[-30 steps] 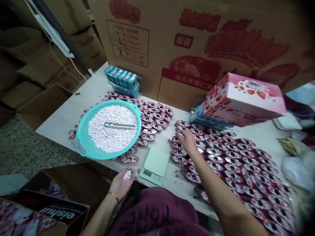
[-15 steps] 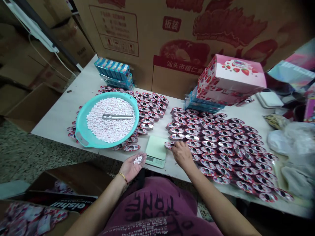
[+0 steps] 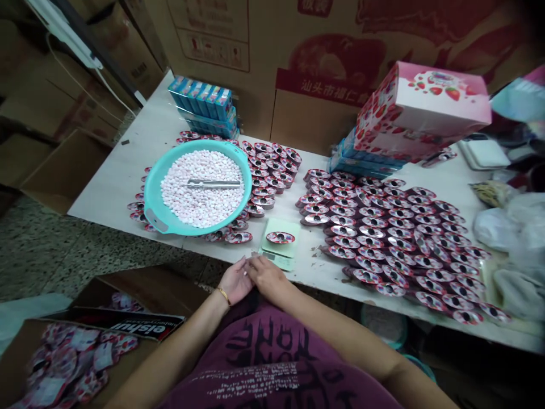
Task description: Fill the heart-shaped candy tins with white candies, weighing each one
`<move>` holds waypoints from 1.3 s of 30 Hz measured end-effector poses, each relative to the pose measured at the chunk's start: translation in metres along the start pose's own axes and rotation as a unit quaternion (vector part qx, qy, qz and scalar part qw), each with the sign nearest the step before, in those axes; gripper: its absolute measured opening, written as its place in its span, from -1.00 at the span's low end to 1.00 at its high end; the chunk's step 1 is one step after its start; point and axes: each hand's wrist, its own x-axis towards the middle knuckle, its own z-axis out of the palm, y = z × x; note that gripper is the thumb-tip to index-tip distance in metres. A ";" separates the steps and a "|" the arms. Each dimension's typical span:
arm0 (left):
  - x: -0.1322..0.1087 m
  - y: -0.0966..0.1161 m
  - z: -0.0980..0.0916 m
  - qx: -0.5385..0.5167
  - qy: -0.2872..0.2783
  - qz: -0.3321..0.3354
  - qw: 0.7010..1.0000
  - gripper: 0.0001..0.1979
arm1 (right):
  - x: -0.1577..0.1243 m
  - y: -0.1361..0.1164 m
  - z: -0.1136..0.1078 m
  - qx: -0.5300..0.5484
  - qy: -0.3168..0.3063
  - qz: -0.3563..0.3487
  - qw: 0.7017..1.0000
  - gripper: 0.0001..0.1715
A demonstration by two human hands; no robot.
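Observation:
In front of my body, my left hand (image 3: 235, 282) is cupped palm up, holding small white candies, now mostly covered. The fingers of my right hand (image 3: 267, 276) reach into that palm, bent and pressed together; whatever they hold is hidden. Just beyond my hands is a pale green kitchen scale (image 3: 293, 251). An oval pink-and-red packet (image 3: 280, 237) with a dark opening on top stands on its platform. To the left, a turquoise basin (image 3: 154, 222) holds many white candies (image 3: 204, 207), with a metal scoop or tongs (image 3: 213, 184) lying on them.
Rows of similar oval packets (image 3: 400, 244) cover the table's right side; more surround the basin. Blue boxes (image 3: 204, 102) and a strawberry-printed box (image 3: 443, 96) stand along the back against a large carton (image 3: 306, 119). An open carton of packets (image 3: 72, 358) sits below left.
My right hand has set an oval packet on the scale and moved left to my left palm, its fingers now over the candies. The camera view has shifted slightly.

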 end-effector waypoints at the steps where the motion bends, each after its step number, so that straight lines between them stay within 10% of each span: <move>1: -0.003 -0.002 -0.008 -0.005 0.014 -0.002 1.000 -0.80 | 0.003 -0.008 0.004 0.004 -0.021 -0.014 1.000 -0.78; 7: -0.025 -0.005 -0.040 0.018 0.068 0.008 0.998 -0.83 | 0.007 -0.021 0.022 0.062 -0.055 -0.049 0.995 -0.85; 19: -0.026 0.003 -0.043 0.023 0.026 -0.009 0.999 -0.85 | 0.005 -0.023 0.026 0.103 -0.035 -0.045 0.993 -0.83; 27: -0.014 0.010 -0.024 0.045 0.030 -0.006 0.999 -0.77 | -0.003 0.048 0.001 0.143 0.218 0.120 0.958 -0.84; 33: -0.006 0.010 -0.012 0.036 0.006 -0.009 0.999 -0.75 | -0.006 0.093 -0.002 0.116 0.204 0.188 0.954 -0.83; 39: -0.003 0.005 -0.009 0.033 0.002 -0.017 0.999 -0.74 | -0.018 0.081 0.009 0.141 0.277 0.175 0.934 -0.72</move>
